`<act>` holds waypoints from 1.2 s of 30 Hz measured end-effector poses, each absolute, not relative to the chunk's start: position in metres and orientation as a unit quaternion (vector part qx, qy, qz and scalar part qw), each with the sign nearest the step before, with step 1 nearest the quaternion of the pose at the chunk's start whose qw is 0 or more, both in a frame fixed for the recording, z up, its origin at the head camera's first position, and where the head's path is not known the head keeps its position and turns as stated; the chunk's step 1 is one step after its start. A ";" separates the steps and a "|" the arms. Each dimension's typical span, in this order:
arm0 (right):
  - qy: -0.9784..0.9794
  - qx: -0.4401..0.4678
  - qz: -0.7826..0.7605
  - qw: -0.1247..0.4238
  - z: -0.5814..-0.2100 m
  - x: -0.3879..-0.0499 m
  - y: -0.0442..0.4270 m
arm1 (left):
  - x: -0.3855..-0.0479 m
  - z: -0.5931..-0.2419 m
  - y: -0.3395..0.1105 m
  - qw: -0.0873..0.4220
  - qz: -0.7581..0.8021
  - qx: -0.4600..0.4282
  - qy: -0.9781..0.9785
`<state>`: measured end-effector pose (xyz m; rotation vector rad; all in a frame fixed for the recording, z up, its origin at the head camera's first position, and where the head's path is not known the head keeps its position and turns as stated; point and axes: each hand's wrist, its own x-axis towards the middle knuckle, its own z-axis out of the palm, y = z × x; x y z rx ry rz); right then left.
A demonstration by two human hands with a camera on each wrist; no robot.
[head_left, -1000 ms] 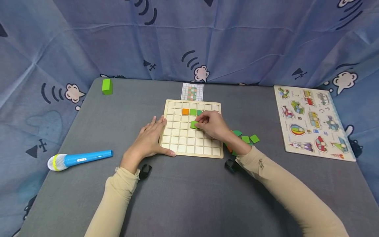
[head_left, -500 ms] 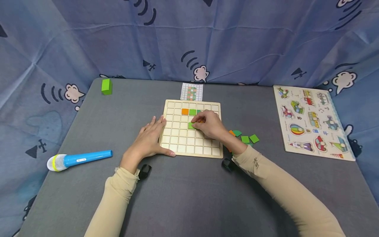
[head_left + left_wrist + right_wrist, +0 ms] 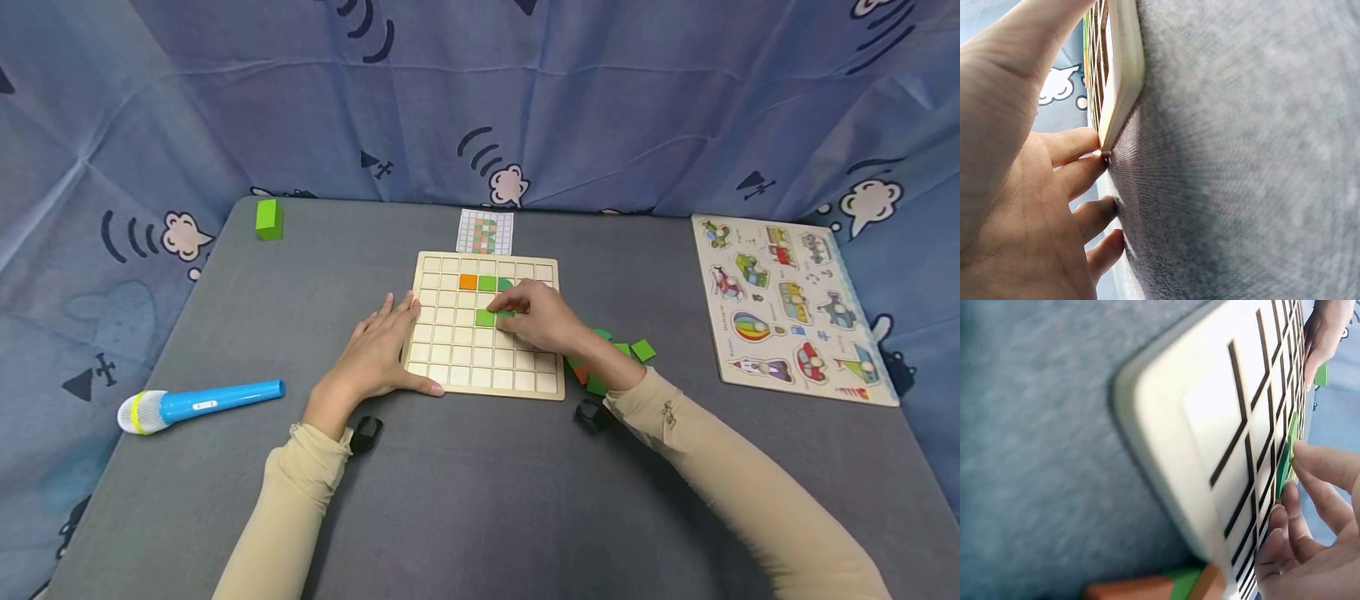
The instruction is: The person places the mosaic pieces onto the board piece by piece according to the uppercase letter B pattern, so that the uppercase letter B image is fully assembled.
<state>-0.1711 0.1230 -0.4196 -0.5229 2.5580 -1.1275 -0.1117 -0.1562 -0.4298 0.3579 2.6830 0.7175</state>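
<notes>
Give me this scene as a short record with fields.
Left hand: touching the left edge of the wooden grid board
Right hand: appears to pinch a dark green tile
Also on board: orange square, two bright green squares, another dark green tile
Loose tiles: orange and green, right of board
Beyond board: pattern card
Elsewhere: toy microphone, green block, picture puzzle

At centre frame, your right hand (image 3: 542, 318) pinches a dark green tile (image 3: 505, 314) at the grid board (image 3: 462, 355); your left hand (image 3: 371, 354) touches its edge.
</notes>
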 end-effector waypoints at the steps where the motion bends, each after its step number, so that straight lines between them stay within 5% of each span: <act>1: 0.888 -0.183 -0.393 0.150 -0.420 -0.171 0.126 | -0.112 -0.430 -0.156 0.169 0.252 0.126 0.944; 36: 0.883 -0.192 -0.354 0.241 -0.409 -0.153 0.224 | -0.111 -0.429 -0.156 0.173 0.257 0.123 0.943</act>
